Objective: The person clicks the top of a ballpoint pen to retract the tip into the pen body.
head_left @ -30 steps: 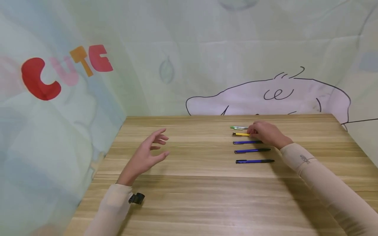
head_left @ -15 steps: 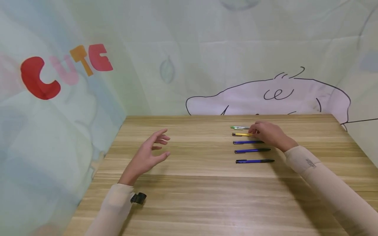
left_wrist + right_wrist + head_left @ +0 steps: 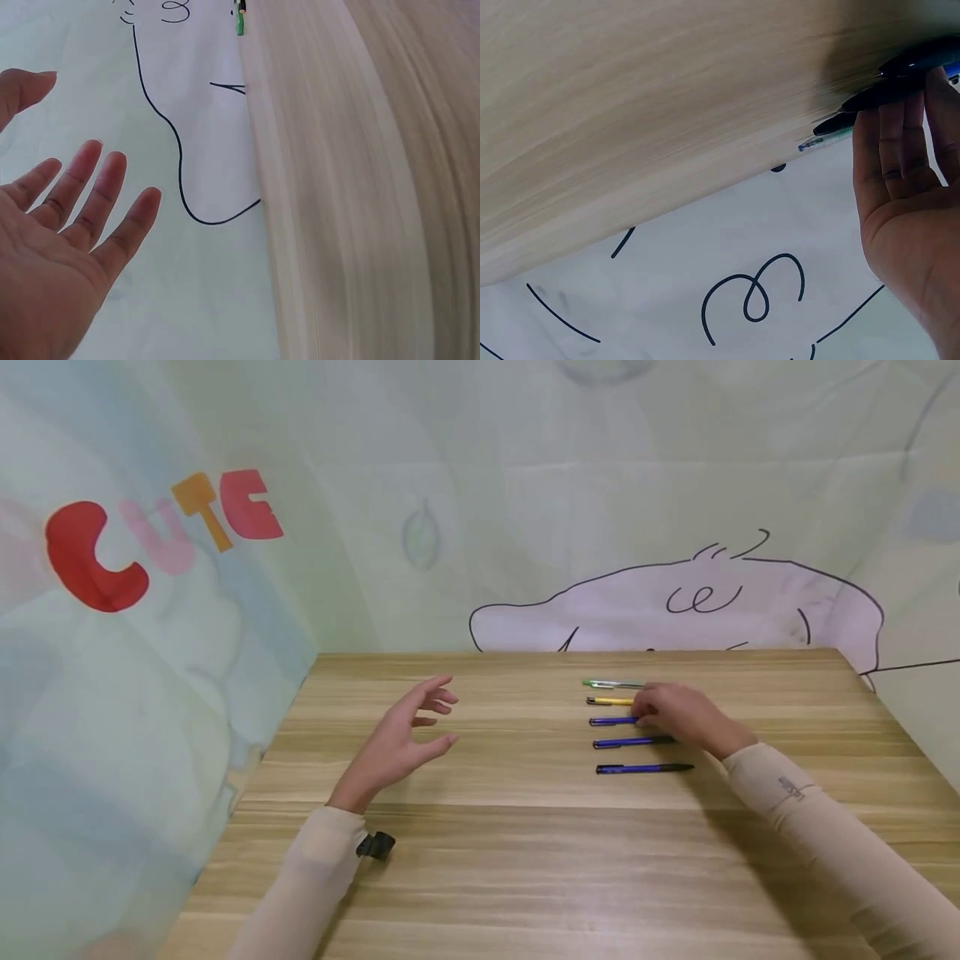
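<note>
From where I sit, I have five pens on the wood-grained counter [image 3: 487, 868], lying roughly parallel, one behind another, to the right of the middle of my head view. The right grip [image 3: 686, 717], a bare hand, pinches the far blue pen [image 3: 611, 722] between thumb and fingers. That pen lies third from the back of the row; its clip end shows left of the thumb, and the hand hides the rest from the head camera. The right wrist camera gives me its dark tip poking out past the fingers. Just behind it, the yellow pen [image 3: 607, 701] runs in behind the hand, and the green-ended pen [image 3: 611, 684] is rearmost, near the counter's back edge. On the near side I see the middle blue pen [image 3: 630, 742], its tip end partly covered, then the near blue pen [image 3: 643, 769] in full sight.

My left grip [image 3: 399, 743] is released, thumb spread away from loosely extended fingers, held over the counter well apart from the pens. A small black device [image 3: 377, 846] sits at its wrist. Behind it all hangs a pale backdrop [image 3: 510, 535] with a black-outlined cartoon figure
</note>
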`<move>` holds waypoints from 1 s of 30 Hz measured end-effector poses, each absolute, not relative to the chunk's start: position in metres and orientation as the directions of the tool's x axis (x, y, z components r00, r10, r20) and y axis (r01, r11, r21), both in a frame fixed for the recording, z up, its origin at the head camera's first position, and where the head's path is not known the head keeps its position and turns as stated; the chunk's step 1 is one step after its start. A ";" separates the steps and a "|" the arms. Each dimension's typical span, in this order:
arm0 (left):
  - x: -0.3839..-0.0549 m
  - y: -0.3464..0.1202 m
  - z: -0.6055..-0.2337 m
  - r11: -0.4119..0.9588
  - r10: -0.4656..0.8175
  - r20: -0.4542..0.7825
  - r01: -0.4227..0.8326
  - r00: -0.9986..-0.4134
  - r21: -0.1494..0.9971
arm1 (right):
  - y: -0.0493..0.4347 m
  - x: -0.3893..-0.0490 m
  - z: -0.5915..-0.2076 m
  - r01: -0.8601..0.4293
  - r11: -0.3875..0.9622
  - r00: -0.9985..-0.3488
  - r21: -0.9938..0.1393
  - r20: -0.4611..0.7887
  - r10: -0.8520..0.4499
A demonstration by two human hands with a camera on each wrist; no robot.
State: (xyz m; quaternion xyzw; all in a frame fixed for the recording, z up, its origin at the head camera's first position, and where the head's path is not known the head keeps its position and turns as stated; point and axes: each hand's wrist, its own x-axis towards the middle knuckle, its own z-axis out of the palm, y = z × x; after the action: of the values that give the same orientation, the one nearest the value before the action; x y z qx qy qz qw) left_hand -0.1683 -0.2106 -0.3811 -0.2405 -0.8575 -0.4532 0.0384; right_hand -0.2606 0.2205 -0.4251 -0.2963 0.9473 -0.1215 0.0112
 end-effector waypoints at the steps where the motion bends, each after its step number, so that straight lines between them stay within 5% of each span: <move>1: -0.170 -0.208 -0.381 0.466 0.382 0.286 0.450 -0.879 0.762 | 0.221 -0.260 -0.426 -0.562 0.794 -0.823 -0.232 0.059 -0.566; 14: -0.171 -0.162 -0.352 0.398 0.428 0.304 0.479 -0.851 0.782 | 0.220 -0.247 -0.420 -0.489 0.838 -0.869 -0.242 0.054 -0.492; 30: -0.174 -0.119 -0.334 0.337 0.489 0.352 0.546 -0.798 0.767 | 0.217 -0.217 -0.401 -0.461 0.722 -0.871 -0.515 0.108 -0.479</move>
State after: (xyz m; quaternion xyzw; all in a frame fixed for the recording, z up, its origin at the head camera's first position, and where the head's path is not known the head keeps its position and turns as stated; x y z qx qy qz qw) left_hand -0.1739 -0.1191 -0.3337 -0.3166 -0.8172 -0.4808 0.0294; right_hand -0.2167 0.2174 -0.4010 -0.2533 0.9278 -0.2733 0.0163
